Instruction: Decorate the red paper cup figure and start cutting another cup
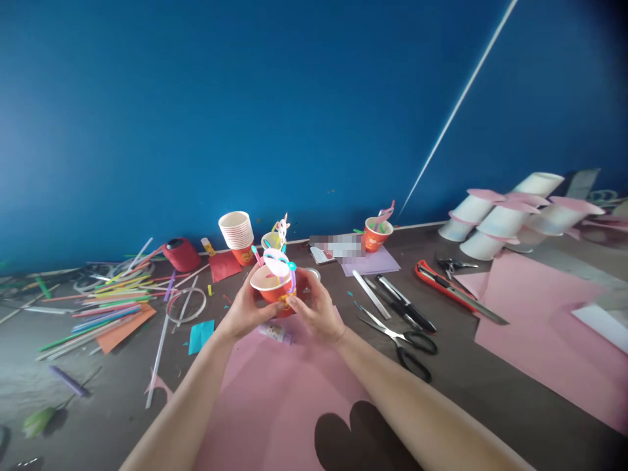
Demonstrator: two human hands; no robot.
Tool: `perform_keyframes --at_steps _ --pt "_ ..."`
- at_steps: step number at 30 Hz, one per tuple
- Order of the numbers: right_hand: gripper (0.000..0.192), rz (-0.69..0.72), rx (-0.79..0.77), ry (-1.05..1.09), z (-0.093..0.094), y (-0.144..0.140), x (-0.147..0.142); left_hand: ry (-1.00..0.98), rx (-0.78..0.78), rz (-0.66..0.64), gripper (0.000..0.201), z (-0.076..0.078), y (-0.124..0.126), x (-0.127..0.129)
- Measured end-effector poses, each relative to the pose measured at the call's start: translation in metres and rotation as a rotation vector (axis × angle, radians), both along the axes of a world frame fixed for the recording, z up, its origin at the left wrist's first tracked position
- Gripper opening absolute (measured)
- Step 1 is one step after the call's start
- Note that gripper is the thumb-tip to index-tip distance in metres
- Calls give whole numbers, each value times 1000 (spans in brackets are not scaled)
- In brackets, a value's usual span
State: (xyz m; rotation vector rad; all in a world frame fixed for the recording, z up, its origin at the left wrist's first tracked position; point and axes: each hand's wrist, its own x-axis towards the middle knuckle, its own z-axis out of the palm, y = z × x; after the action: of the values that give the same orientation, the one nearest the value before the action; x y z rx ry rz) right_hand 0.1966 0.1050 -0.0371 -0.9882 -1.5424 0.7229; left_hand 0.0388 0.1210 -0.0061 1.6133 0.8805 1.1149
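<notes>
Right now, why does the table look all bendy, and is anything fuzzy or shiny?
In the head view, the wide lens curves the table edge and stretches both arms. The decorated paper cup held in the left hand and right hand looks slightly soft. The straws at far left blur. The corners darken. The blue wall is evenly lit, and no strong glare shows.

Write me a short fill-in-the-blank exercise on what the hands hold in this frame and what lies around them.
1. Both the left hand and the right hand hold a decorated ____ paper cup.
2. The black-handled scissors lie on the person's ____ side.
3. Under the forearms lies a sheet of ____ paper.
4. The heap of straws lies on the person's ____ side.

Missing words: red; right; pink; left
</notes>
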Motion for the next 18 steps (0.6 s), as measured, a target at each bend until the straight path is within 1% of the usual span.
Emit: perform_keyframes --at_steps 1,3,7,9,14,18 --pt "49 -12 28 -32 2 -1 0 -14 -40 -60 76 4 -1 -1" --pt "45 -40 68 -83 4 -2 0 -75 -111 -154 79 8 -2 -2" --pt "44 -121 128 -141 8 -6 -3 -175 -175 -232 92 5 -1 -5" --pt "46 -134 145 -166 10 -8 -4 -182 -164 -201 93 1 1 -6" --pt "54 -125 115 -231 17 -14 -5 -128 -26 -18 89 -6 5 -6" --pt "55 -106 120 -296 16 -14 -4 -56 22 22 99 -6 4 -3"
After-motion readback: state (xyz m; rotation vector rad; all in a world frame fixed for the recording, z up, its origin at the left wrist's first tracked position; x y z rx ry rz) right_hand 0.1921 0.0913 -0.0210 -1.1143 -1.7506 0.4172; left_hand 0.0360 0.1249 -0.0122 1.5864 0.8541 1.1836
